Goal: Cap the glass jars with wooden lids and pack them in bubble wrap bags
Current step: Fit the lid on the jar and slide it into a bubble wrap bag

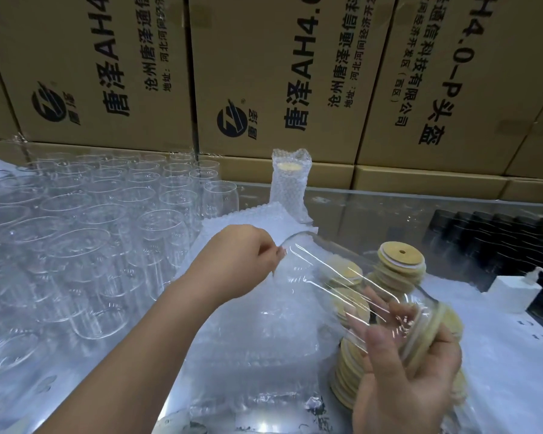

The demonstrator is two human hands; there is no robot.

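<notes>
Right hand (411,364): grip closed round the capped end of a glass jar (342,277), which is tilted above the counter (389,208).
Wooden lid (445,321): on the jar's mouth.
Left hand (239,261): grip pinches the edge of a bubble wrap bag (257,324), beside the jar's base.
Lid stacks (402,261): behind the jar.
Packed jar (290,186): upright, farther back.
Empty jars (91,233): crowded on the left.

On the tabletop we count two hands, the left hand (242,261) and the right hand (405,371), and one glass jar (326,277) fitted with one wooden lid (447,322). One bubble-wrapped jar (290,186) stands at upper centre, and three printed cartons (276,73) span the top. At lower right are at least three lid stacks (400,261), and at the right edge one white charger (511,289). The open jars (91,230) at left run to dozens, more than we can number.
</notes>
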